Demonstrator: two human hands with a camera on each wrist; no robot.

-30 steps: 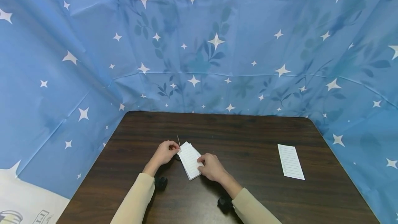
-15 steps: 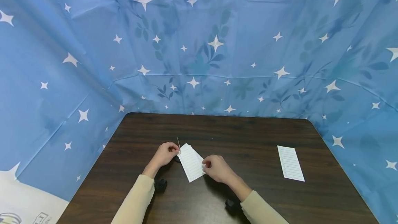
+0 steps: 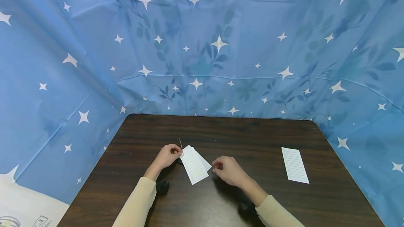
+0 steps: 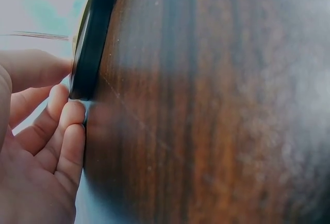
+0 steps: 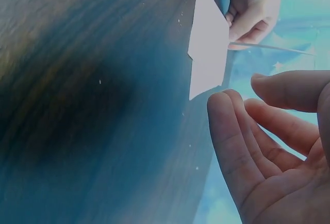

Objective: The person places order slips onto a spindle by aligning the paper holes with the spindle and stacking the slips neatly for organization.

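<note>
A receipt spike stands on the table, its thin metal spike (image 3: 181,145) upright and its round black base (image 4: 93,44) low on the wood. My left hand (image 3: 167,155) holds it at the base, thumb on the top side and bent fingers by the edge. Lined white paper slips (image 3: 193,165) lie at the spike, one corner against it, fanned so that a lower slip sticks out on the right. My right hand (image 3: 230,171) hovers just right of the slips, fingers loosely bent, with nothing between thumb and fingertips (image 5: 221,103). The left fingers hide part of the base.
A single lined slip (image 3: 295,165) lies apart on the right of the dark wooden table (image 3: 252,143). A blue star-patterned cloth (image 3: 202,45) hangs behind and to the sides. Black wrist cameras sit at both cuffs.
My right hand has let go of the slips' right edge and moved right, away from them. The lower slip has swung out to the right. My left hand has stayed in place.
</note>
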